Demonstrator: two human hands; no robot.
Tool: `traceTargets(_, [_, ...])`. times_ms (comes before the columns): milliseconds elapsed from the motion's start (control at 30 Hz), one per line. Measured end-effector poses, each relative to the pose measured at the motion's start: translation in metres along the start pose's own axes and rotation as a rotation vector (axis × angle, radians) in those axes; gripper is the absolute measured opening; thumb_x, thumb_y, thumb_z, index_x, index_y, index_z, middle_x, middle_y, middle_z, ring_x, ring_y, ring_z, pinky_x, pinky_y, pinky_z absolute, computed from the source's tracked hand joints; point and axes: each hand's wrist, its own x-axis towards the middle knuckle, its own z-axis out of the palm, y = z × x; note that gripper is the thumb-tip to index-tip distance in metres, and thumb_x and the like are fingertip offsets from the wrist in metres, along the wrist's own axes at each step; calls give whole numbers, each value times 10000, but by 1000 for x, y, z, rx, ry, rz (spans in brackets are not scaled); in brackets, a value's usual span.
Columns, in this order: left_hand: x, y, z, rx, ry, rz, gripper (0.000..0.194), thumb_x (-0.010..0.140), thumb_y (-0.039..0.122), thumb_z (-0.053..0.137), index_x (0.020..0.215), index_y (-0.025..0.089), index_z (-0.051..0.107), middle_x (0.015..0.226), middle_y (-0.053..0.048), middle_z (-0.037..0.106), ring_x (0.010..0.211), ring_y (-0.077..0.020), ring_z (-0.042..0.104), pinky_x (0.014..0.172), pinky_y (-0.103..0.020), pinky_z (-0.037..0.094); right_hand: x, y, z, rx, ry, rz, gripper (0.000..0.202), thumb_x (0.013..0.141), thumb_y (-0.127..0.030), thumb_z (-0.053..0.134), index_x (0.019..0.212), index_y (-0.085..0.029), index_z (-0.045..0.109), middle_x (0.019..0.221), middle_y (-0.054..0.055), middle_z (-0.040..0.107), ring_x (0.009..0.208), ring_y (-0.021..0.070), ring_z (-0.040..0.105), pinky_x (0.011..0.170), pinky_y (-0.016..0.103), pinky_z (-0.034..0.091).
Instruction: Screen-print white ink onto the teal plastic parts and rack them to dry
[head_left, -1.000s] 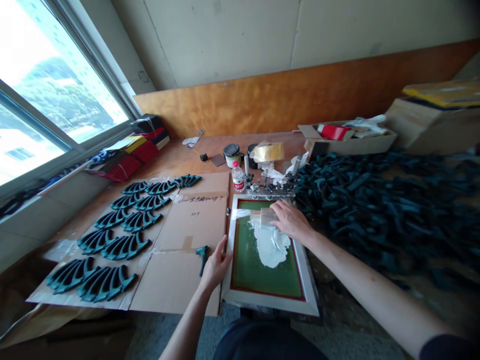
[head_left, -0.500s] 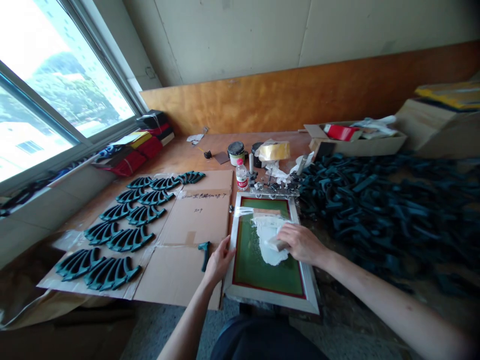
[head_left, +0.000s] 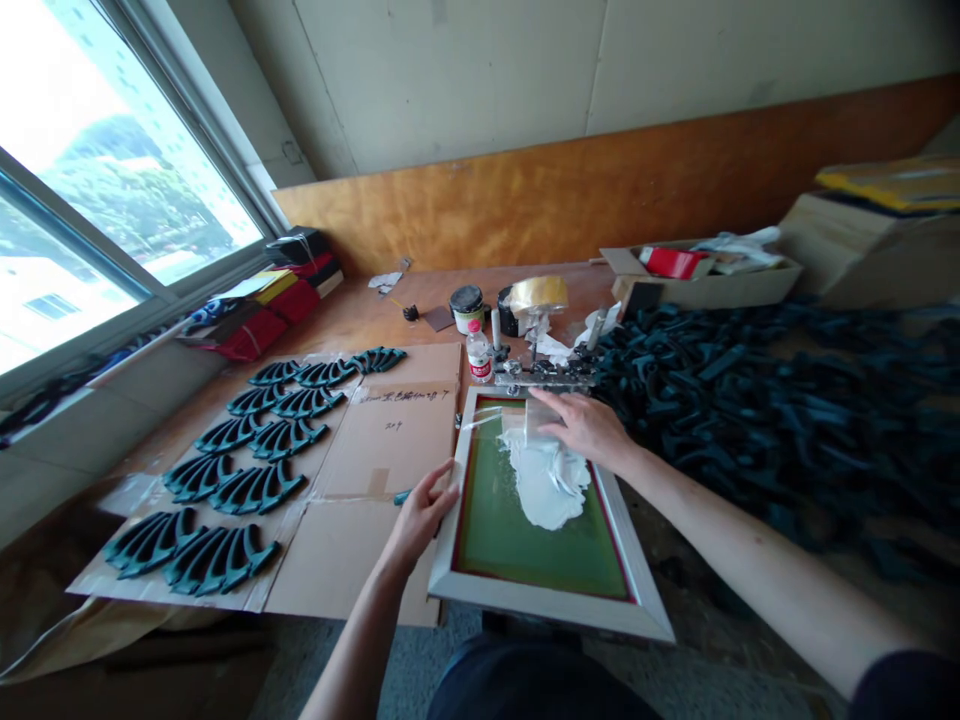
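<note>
A silk-screen frame (head_left: 480, 592) with green mesh (head_left: 491, 530) lies in front of me, its near end looking raised. A thick patch of white ink (head_left: 551, 495) covers the upper middle of the mesh. My right hand (head_left: 589, 428) grips a squeegee (head_left: 537, 422) at the far end of the ink, index finger stretched along it. At the frame's left edge is my left hand (head_left: 426, 512), fingers curled against the side. A loose dark green plastic piece (head_left: 402, 497) shows beside that hand, mostly hidden by it. A metal hinge clamp (head_left: 544, 376) sits at the frame's far end.
Rows of fanned green pieces (head_left: 259, 487) lie on cardboard (head_left: 337, 550) at left. A big pile of similar pieces (head_left: 735, 410) is at right. Behind the frame stand a bottle (head_left: 478, 358), an ink can (head_left: 467, 308) and tape (head_left: 538, 293). An open box (head_left: 720, 290) sits behind the pile.
My right hand has moved the squeegee away from me, to the far end of the mesh. The frame's near end has risen, and my left hand has shifted left, covering most of the loose piece.
</note>
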Motion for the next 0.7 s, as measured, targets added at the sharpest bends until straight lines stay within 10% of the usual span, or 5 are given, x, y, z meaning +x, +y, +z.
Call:
traceTargets(167, [2, 66, 7, -150, 117, 232, 514, 812, 621, 529, 939, 146, 681, 831, -42, 674, 693, -135, 590, 595, -217, 455, -20, 53, -5, 97, 221, 367, 374, 905, -466, 435, 1092, -205, 628, 823, 53, 678, 713, 200, 616, 634, 296, 455])
traceTargets(400, [37, 140, 31, -364, 119, 449, 485, 831, 624, 487, 944, 167, 606, 866, -72, 691, 801, -165, 638, 580, -220, 481, -93, 35, 67, 95, -142, 322, 312, 815, -499, 555, 687, -215, 573, 793, 50, 633, 801, 215, 585, 701, 309, 437])
traceTargets(533, [24, 96, 58, -423, 198, 330, 494, 801, 611, 555, 1023, 170, 582, 792, -45, 684, 691, -137, 639, 541, -202, 465, -103, -8, 81, 22, -250, 394, 158, 864, -314, 544, 773, -185, 551, 847, 78, 643, 815, 204, 587, 703, 297, 408])
traceTargets(700, [-23, -18, 108, -400, -191, -330, 610, 719, 686, 598, 1010, 151, 627, 914, -119, 703, 798, -219, 673, 558, -271, 508, -108, -74, 71, 110, -7, 267, 100, 921, -265, 496, 881, -185, 540, 872, 66, 626, 862, 206, 574, 742, 309, 423])
